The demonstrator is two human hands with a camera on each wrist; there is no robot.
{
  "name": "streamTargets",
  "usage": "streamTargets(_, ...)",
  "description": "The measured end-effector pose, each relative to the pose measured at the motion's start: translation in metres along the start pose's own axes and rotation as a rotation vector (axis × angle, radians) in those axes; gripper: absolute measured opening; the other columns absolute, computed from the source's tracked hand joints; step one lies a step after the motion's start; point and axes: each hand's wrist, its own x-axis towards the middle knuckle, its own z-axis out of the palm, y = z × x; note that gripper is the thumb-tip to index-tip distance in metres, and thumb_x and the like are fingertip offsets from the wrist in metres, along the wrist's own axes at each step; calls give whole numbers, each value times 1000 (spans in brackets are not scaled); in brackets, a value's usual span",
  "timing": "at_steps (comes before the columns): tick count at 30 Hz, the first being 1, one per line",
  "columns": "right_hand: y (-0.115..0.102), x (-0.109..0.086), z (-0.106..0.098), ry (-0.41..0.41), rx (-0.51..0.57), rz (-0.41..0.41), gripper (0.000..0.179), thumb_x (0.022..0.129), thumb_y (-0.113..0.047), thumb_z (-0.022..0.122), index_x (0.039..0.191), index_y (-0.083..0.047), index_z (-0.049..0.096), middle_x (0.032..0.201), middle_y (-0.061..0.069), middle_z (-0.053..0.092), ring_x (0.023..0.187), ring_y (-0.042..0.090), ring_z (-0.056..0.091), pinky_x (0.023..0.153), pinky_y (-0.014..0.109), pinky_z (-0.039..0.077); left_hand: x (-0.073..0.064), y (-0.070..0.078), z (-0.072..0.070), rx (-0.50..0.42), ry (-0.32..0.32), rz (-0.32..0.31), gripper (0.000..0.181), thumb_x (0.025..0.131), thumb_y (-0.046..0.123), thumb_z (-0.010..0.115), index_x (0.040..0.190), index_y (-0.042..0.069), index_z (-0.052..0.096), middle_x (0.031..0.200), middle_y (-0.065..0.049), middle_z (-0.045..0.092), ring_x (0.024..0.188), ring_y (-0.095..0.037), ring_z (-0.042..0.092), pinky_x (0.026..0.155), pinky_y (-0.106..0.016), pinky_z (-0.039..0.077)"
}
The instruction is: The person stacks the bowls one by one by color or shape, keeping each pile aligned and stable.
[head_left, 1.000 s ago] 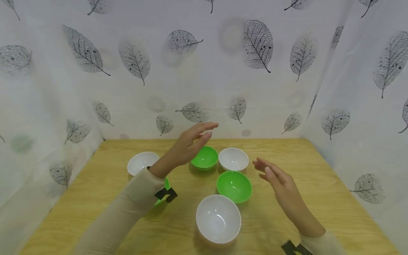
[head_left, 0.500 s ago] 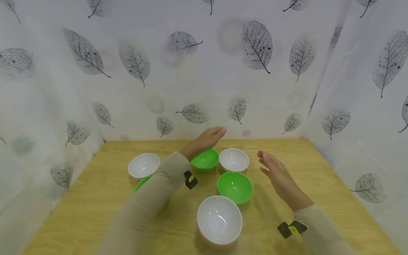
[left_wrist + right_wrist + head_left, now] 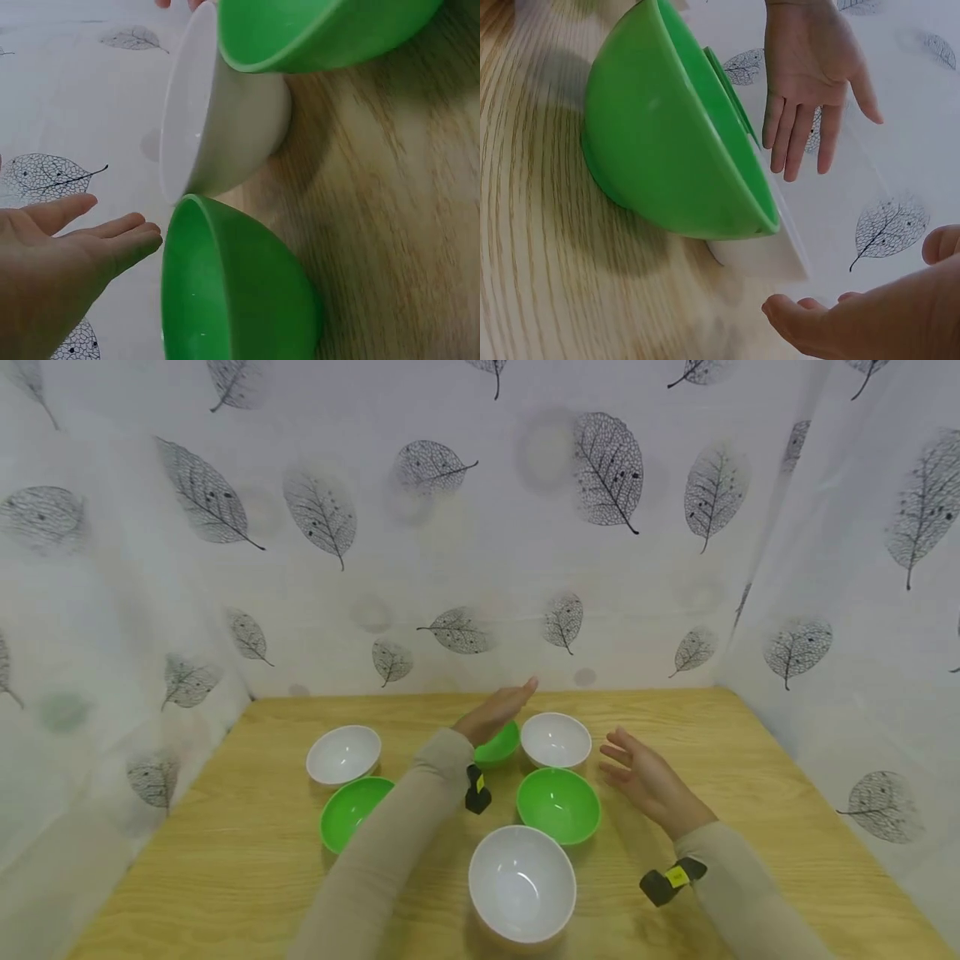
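Observation:
My left hand (image 3: pixel 497 713), fingers straight, is held over the back green bowl (image 3: pixel 498 747) and hides part of it. In the right wrist view, the palm of that left hand (image 3: pixel 810 56) shows flat, with nothing in it. To the right of the back white bowl (image 3: pixel 556 741), my right hand (image 3: pixel 651 779) hovers with its fingers extended and holding nothing. Its fingertips are close to that bowl's right side. A second green bowl (image 3: pixel 558 807) sits in front of the white one, and a larger-looking white bowl (image 3: pixel 522 883) stands nearest me. All these bowls are upright.
At left on the wooden table (image 3: pixel 217 852) stand another white bowl (image 3: pixel 343 755) and another green bowl (image 3: pixel 351 810), the latter partly behind my left sleeve (image 3: pixel 397 860). A leaf-printed curtain (image 3: pixel 480 552) borders the table at the back and sides.
My left hand has shifted right and lower over the back green bowl. My right hand has turned, its fingers now more spread. The green bowl at left is less covered by my sleeve.

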Motion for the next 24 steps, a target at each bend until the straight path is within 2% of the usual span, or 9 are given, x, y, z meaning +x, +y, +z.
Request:
streamTargets(4,5,8,1,3,81,42,70,105,-38,26,150,2,-9,156,29,-4,140,51,10,117,49,18,2,-4,0,3,-51,0,71,100,57,27,152,9,23,159,-8,18,146,-31,14,119,-48,10)
streamTargets(8,9,13,2,-23,110,66,70,105,-38,22,149,5,-11,154,32,-6,140,51,10,116,49,18,3,-5,2,26,-81,5,73,99,59,29,152,9,24,159,-8,18,146,-32,14,118,-50,9)
streamTargets(17,13,18,6,-56,124,53,70,105,-37,22,147,10,-9,153,35,-2,141,48,11,117,48,18,5,-4,7,141,-85,43,69,100,56,28,151,11,27,157,-8,24,145,-28,19,118,-48,16)
streamTargets(24,16,22,4,-90,83,43,70,105,-40,18,148,9,-6,152,35,0,141,48,12,116,47,19,6,-1,12,188,-69,34,67,100,56,29,150,10,32,155,-9,29,143,-29,24,117,-50,19)
